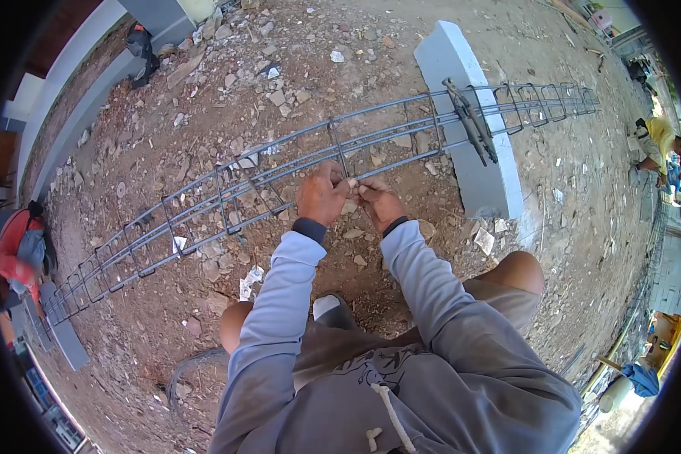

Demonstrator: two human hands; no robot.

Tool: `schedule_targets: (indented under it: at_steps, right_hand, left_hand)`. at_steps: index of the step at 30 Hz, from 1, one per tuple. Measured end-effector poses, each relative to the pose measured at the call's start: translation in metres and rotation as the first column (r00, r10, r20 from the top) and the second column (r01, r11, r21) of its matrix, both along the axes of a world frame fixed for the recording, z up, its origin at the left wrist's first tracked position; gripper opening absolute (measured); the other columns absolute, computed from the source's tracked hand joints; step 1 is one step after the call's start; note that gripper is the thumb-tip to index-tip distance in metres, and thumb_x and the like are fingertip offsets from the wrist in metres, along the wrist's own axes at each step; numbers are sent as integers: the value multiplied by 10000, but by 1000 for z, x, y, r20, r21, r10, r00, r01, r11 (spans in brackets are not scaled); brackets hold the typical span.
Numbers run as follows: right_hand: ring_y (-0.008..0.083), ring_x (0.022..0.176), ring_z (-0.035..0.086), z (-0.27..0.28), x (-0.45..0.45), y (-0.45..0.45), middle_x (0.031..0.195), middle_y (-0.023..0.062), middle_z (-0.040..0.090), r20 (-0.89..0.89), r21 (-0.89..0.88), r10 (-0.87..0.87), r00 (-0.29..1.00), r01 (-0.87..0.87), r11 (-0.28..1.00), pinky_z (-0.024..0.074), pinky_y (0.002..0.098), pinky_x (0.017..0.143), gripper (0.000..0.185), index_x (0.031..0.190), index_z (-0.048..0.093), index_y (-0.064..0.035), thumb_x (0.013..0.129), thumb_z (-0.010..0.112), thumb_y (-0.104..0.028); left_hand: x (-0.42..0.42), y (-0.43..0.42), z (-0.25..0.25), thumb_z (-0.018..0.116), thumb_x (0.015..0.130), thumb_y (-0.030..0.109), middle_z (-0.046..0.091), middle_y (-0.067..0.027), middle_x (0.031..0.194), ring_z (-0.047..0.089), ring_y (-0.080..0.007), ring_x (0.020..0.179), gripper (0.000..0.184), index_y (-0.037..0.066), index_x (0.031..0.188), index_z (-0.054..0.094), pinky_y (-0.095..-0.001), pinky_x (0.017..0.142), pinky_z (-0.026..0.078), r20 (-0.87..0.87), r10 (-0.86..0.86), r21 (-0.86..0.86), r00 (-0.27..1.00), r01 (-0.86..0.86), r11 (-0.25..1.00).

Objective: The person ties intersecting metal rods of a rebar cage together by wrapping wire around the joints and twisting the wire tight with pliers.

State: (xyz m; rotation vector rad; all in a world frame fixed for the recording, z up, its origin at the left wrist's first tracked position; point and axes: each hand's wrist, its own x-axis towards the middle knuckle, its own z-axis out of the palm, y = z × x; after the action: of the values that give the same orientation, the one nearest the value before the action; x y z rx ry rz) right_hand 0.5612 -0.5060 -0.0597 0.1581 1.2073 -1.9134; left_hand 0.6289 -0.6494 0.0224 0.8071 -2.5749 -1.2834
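A long rebar cage [272, 175], made of steel bars with square stirrups, stretches across the view in front of me. My left hand [323, 195] is closed at the cage's near bar beside a stirrup, its thumb pointing right. Close against it, my right hand [381, 204] pinches at the same joint. Whatever lies between the right fingertips is too small to make out. Dark metal pincers [471, 121] rest across the cage to the right, above a grey block [492, 189] that supports the bars.
Another grey support [66, 337] carries the cage's far left end, where a person in red [19, 250] bends over. A person in yellow [662, 140] is at far right. Coiled wire [175, 386] lies at lower left. Rubble and stones cover the dirt ground [227, 98].
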Motion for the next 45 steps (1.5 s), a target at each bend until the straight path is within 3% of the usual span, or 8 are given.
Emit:
schedule_targets:
  at_steps: [7,15,21,24,27,37,40,45]
  right_hand:
    - [142,756,581,1,-10,-5,892,55,647,-39,-118,134,990,-138,983,465,283,704,128,967,623,-21,864,549,-31]
    - [124,733,579,11,-22,-11,862,46,650,-41,-141,170,985,-174,974,462,258,658,171,999,643,-18,858,547,-32]
    - [134,763,587,11,0,-9,893,49,654,-295,195,151,943,-95,976,458,281,671,200,1010,660,-17,842,607,-111]
    - [221,815,607,17,16,-15,923,108,651,-611,181,27,791,106,978,467,341,723,207,1004,657,-22,836,617,-137]
    - [314,872,599,32,25,-12,924,167,626,-780,375,176,600,223,900,461,387,770,213,1008,648,-38,833,622,-157]
    - [383,790,567,34,29,-18,837,186,589,-870,417,253,423,357,836,455,449,689,138,933,631,-52,821,595,-124]
    - [392,768,567,30,29,-20,820,186,585,-884,430,290,367,395,812,456,462,672,125,917,627,-57,811,583,-107]
    - [392,749,592,33,27,-20,817,183,594,-883,456,341,323,416,787,472,475,646,122,894,621,-57,792,582,-113]
  left_hand:
    - [3,7,2,674,781,299,690,-73,855,656,-264,769,434,191,1175,529,-371,655,479,53,4,-3,999,-4,1000]
    - [4,14,-10,647,816,183,682,-79,870,645,-192,731,211,145,1023,662,-293,654,491,-101,-2,-138,995,-12,990]
    - [0,16,-8,634,821,151,691,-84,881,660,-183,805,177,101,985,679,-280,723,500,-100,28,-64,995,-35,997]
    - [0,17,-12,629,821,135,692,-91,891,661,-183,798,168,76,969,684,-277,725,503,-104,35,-33,994,-39,999]
    - [0,19,-17,624,807,199,684,-111,892,651,-263,798,201,93,965,689,-324,714,501,-132,64,-43,989,-71,997]
    - [9,22,-1,581,817,232,666,-111,983,601,-252,964,232,94,966,693,-455,1000,281,-155,-5,-133,988,-16,991]
    - [13,13,0,585,839,142,679,-141,881,642,-231,823,214,12,976,685,-329,767,482,-302,-140,-118,943,109,987]
    - [15,9,4,551,892,213,677,-127,871,618,-186,815,271,10,1020,678,-296,772,467,-161,-78,93,984,94,991]
